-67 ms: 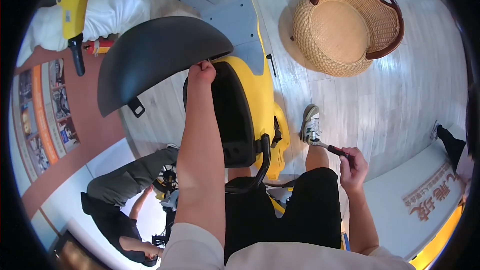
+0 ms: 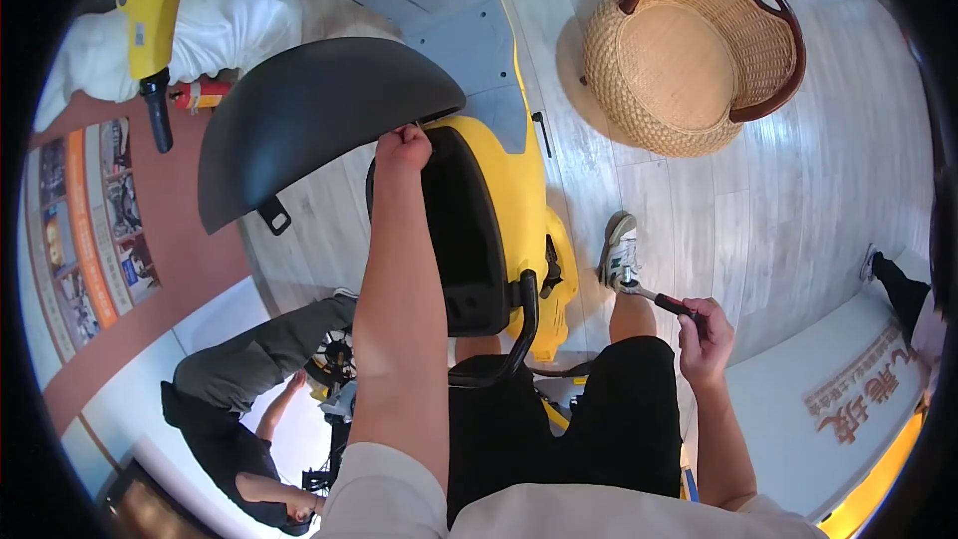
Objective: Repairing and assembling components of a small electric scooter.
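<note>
My left hand is closed at the hinge end of the raised black scooter seat; what its fingers pinch is hidden. Below the seat, the black storage bin lies uncovered in the yellow scooter body. Off to the right, my right hand is wrapped round the black and red handle of a ratchet wrench. The silver head of that wrench points left, above my shoe in the view and apart from the scooter.
A woven basket chair with a dark wooden rim stands at the far right. The yellow handlebar part with its black grip is at the upper left. A black grab rail curves near my legs. Another person crouches at the lower left.
</note>
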`<move>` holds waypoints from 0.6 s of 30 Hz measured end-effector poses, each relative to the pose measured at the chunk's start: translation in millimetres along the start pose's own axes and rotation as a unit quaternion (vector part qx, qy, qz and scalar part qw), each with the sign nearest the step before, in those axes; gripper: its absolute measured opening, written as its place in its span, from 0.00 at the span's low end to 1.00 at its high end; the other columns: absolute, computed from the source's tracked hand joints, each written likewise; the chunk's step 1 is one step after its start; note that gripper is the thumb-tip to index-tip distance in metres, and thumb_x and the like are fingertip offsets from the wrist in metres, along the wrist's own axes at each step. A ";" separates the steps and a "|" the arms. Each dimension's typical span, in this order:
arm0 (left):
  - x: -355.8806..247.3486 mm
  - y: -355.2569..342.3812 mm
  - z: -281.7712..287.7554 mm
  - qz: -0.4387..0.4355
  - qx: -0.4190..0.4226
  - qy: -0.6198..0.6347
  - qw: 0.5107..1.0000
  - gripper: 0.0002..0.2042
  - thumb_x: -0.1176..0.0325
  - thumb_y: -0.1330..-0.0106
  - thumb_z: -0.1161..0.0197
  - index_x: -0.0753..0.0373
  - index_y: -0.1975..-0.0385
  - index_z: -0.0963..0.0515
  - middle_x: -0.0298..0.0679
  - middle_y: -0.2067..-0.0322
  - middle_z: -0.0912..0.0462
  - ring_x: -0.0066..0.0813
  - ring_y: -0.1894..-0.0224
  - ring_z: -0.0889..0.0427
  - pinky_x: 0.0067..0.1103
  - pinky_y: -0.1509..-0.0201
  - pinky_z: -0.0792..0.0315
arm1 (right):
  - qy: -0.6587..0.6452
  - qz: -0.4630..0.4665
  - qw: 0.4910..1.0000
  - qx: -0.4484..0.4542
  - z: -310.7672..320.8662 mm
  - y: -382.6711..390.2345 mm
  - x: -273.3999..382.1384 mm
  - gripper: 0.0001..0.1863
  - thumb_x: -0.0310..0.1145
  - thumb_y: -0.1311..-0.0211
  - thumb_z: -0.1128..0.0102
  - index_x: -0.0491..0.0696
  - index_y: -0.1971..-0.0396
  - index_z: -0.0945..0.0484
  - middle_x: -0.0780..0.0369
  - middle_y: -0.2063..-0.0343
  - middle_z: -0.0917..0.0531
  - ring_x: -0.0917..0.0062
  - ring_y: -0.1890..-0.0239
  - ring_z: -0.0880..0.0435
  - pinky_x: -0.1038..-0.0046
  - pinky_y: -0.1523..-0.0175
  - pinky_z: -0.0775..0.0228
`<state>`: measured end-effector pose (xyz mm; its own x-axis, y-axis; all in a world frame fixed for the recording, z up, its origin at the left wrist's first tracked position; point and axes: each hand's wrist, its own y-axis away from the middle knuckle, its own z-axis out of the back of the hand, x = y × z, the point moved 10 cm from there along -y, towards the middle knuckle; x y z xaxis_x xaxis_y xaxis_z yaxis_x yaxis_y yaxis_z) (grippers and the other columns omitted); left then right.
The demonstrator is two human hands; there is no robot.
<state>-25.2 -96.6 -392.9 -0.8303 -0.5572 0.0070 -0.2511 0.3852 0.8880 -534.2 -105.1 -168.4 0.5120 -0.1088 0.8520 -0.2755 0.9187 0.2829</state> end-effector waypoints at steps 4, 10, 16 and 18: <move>1.2 3.3 -4.3 0.005 0.019 0.007 1.000 0.10 0.73 0.29 0.53 0.58 0.76 0.30 0.30 0.82 0.32 0.14 0.85 0.36 0.12 0.87 0.55 | -0.010 0.023 1.000 0.005 2.2 -3.9 1.9 0.08 0.16 0.43 0.42 0.38 0.63 0.26 0.61 0.75 0.26 0.83 0.74 0.27 0.84 0.68 0.34; 11.9 -7.3 -5.0 0.009 0.029 -0.009 0.999 0.11 0.68 0.29 0.58 0.53 0.75 0.31 0.27 0.82 0.34 0.18 0.85 0.38 0.14 0.85 0.51 | 0.013 -0.002 0.999 0.031 1.4 -7.0 -21.6 0.08 0.17 0.40 0.45 0.39 0.61 0.26 0.63 0.74 0.27 0.86 0.77 0.30 0.85 0.74 0.39; -16.8 -48.6 -6.3 -0.081 0.117 -0.036 0.989 0.10 0.65 0.29 0.56 0.56 0.59 0.25 0.31 0.65 0.19 0.22 0.67 0.20 0.15 0.69 0.23 | 0.000 -0.013 0.997 0.072 -8.0 -7.2 -23.4 0.08 0.19 0.36 0.48 0.41 0.58 0.26 0.66 0.75 0.27 0.89 0.82 0.33 0.85 0.77 0.40; -32.4 -69.2 3.6 -0.189 0.113 -0.303 0.927 0.14 0.68 0.32 0.54 0.58 0.49 0.29 0.35 0.46 0.26 0.26 0.41 0.31 0.21 0.42 0.31 | 0.004 -0.015 0.994 0.109 -16.5 -8.3 -31.5 0.08 0.20 0.35 0.49 0.42 0.58 0.26 0.67 0.75 0.28 0.89 0.81 0.34 0.85 0.77 0.41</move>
<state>17.3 -102.5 -456.3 -0.7720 -0.1947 -0.6050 -0.6217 0.4290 0.6553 -534.6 -103.0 -204.9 0.5282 -0.1316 0.8388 -0.4287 0.8114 0.3972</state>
